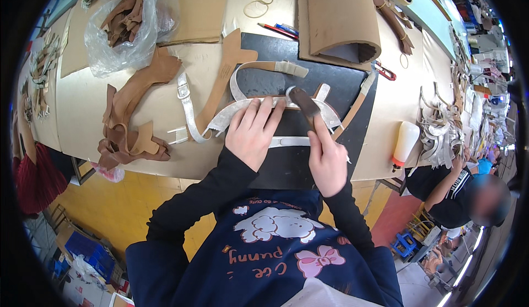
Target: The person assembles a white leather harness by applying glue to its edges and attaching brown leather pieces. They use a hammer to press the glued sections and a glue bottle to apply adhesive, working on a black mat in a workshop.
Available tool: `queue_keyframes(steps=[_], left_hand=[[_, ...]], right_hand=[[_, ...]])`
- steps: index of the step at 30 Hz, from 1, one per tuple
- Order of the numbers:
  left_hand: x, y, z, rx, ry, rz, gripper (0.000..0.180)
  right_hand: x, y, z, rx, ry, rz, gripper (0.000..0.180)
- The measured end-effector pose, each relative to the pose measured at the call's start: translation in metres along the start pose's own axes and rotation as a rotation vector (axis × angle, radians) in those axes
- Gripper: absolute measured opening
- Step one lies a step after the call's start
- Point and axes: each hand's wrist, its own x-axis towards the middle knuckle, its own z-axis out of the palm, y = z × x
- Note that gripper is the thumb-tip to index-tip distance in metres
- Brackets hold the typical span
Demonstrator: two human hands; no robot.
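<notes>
On the black mat (264,164) at the counter (82,114) edge, the left hand (252,132) lies flat, fingers spread, pinning a silvery-white strap piece (231,111); the right hand (326,161) grips a dark-headed hammer (305,102), seemingly tapping the strap flat; upper left, a clear plastic bag (118,31) holds brown leather pieces (124,15).

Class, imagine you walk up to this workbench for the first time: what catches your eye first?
At the centre, the left hand presses a curved silver strap piece onto a black mat, while the right hand works a dark-headed tool on it. Brown leather cut-outs pile up to the left.
</notes>
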Motion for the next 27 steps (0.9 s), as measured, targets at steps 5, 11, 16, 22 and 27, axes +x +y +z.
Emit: queue_keyframes(steps=[5,11,16,22,27], left_hand=[[-0.003,-0.003,0.001,-0.054,0.058,-0.009,0.053],[-0.005,-0.001,0.001,-0.024,0.023,-0.028,0.052],[-0.004,-0.002,0.001,-0.008,0.023,-0.012,0.052],[-0.005,-0.002,0.004,-0.026,0.038,-0.023,0.052],[-0.005,-0.012,0.000,-0.166,0.033,-0.008,0.052]], right_hand=[[0.006,0.002,0.004,0.024,0.016,0.003,0.047],[0.003,-0.004,-0.004,0.151,0.012,0.026,0.045],[0.012,-0.012,0.002,0.093,0.024,-0.035,0.049],[0.007,-0.011,-0.005,0.202,0.024,0.029,0.048],[0.012,-0.009,0.008,0.050,-0.018,-0.025,0.050]])
